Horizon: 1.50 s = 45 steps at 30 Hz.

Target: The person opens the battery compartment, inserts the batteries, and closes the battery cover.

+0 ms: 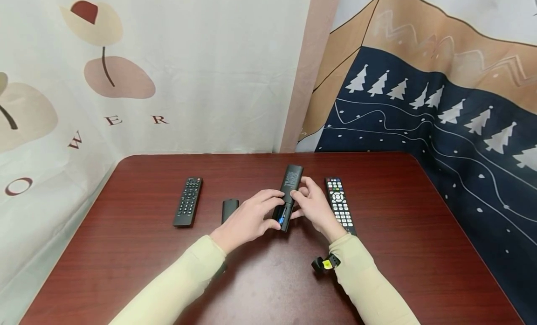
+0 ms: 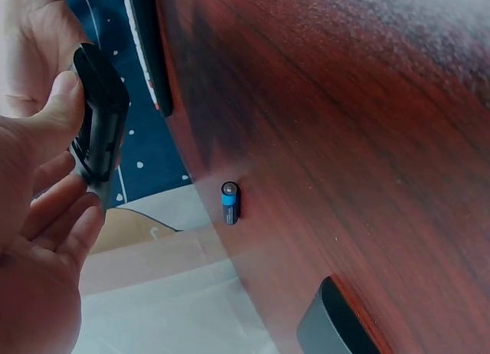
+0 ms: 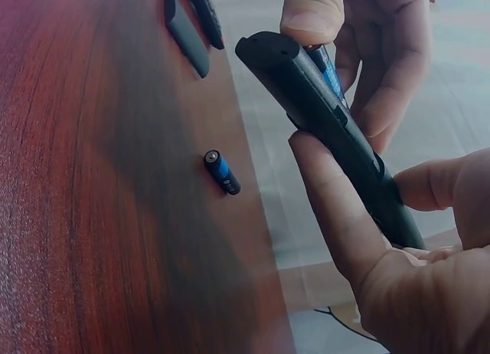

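Note:
A black remote control (image 1: 292, 178) is held up above the table with its label side showing and its battery compartment uncovered. A blue-and-black battery (image 3: 328, 72) sits in the compartment, partly covered by fingers. My left hand (image 1: 253, 212) grips the compartment end, its thumb (image 3: 312, 17) at the end of that battery. With thumb and fingers, my right hand (image 1: 314, 204) holds the remote's body from the other side. A second battery (image 2: 230, 203) rests on the table below; the head view hides it. Left of my left hand lies a dark battery cover (image 1: 230, 207), partly behind the hand.
One black remote (image 1: 188, 202) lies buttons-up at the left of the reddish-brown table (image 1: 142, 185). Another with white buttons (image 1: 339, 201) lies at the right, its near end behind my right wrist. Printed curtains (image 1: 218, 82) hang behind the table.

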Each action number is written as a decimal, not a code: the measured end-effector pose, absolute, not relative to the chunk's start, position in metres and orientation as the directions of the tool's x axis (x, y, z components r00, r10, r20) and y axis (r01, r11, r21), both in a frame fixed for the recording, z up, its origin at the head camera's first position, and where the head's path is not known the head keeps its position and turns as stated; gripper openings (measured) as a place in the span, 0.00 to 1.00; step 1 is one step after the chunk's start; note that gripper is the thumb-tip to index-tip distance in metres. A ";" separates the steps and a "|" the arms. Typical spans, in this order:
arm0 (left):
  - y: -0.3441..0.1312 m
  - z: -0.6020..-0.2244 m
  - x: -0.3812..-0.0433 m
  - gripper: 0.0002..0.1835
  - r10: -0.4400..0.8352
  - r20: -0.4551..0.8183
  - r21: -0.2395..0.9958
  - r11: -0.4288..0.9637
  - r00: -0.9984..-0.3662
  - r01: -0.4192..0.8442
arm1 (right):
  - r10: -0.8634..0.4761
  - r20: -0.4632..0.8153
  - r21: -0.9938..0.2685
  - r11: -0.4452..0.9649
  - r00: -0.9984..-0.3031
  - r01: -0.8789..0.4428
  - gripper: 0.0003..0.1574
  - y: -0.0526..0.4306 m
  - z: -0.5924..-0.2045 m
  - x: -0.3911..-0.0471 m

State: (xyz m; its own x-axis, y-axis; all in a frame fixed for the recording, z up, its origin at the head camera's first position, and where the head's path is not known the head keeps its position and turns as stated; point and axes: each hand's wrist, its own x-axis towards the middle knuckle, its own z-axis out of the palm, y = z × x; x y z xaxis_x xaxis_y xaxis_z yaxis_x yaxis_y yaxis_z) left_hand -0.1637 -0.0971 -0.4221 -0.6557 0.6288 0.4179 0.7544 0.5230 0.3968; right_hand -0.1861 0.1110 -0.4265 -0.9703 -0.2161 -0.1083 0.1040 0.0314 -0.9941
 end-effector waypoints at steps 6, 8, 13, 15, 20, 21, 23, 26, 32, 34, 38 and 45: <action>-0.095 -0.423 -0.166 0.30 0.608 0.380 0.406 0.567 -0.697 0.716 | -0.203 -0.097 -0.995 0.028 -0.974 0.093 0.30 0.112 -0.428 -0.186; -0.093 -0.422 -0.166 0.32 0.596 0.343 0.425 0.591 -0.726 0.686 | -0.196 -0.096 -0.995 0.027 -0.976 0.092 0.30 0.112 -0.428 -0.185; -0.090 -0.419 -0.166 0.36 0.561 0.256 0.484 0.631 -0.788 0.606 | -0.183 -0.090 -0.996 0.021 -0.979 0.088 0.30 0.113 -0.430 -0.185; -0.089 -0.419 -0.166 0.38 0.548 0.237 0.504 0.637 -0.802 0.584 | -0.181 -0.088 -0.996 0.021 -0.980 0.085 0.30 0.113 -0.431 -0.185; -0.087 -0.421 -0.168 0.41 0.510 0.177 0.569 0.645 -0.842 0.510 | -0.183 -0.089 -0.996 0.029 -0.979 0.085 0.29 0.113 -0.432 -0.184; -0.086 -0.421 -0.168 0.41 0.503 0.161 0.582 0.647 -0.849 0.493 | -0.183 -0.089 -0.996 0.030 -0.979 0.085 0.29 0.113 -0.432 -0.184; -0.085 -0.421 -0.168 0.42 0.490 0.137 0.602 0.649 -0.861 0.465 | -0.183 -0.087 -0.996 0.030 -0.979 0.083 0.29 0.113 -0.433 -0.184; -0.085 -0.422 -0.169 0.43 0.480 0.116 0.621 0.648 -0.870 0.441 | -0.180 -0.081 -0.997 0.028 -0.980 0.078 0.29 0.113 -0.433 -0.185; -0.083 -0.422 -0.170 0.44 0.464 0.098 0.640 0.648 -0.881 0.412 | -0.178 -0.074 -0.997 0.028 -0.981 0.070 0.29 0.113 -0.433 -0.185; -0.082 -0.422 -0.170 0.44 0.458 0.087 0.645 0.651 -0.885 0.401 | -0.182 -0.074 -0.997 0.027 -0.980 0.070 0.30 0.113 -0.434 -0.185; -0.082 -0.422 -0.170 0.43 0.451 0.075 0.653 0.652 -0.889 0.386 | -0.186 -0.073 -0.997 0.031 -0.980 0.069 0.30 0.113 -0.435 -0.185; -0.081 -0.422 -0.172 0.48 0.425 0.065 0.684 0.640 -0.903 0.351 | -0.193 -0.066 -0.998 0.036 -0.979 0.060 0.29 0.111 -0.431 -0.183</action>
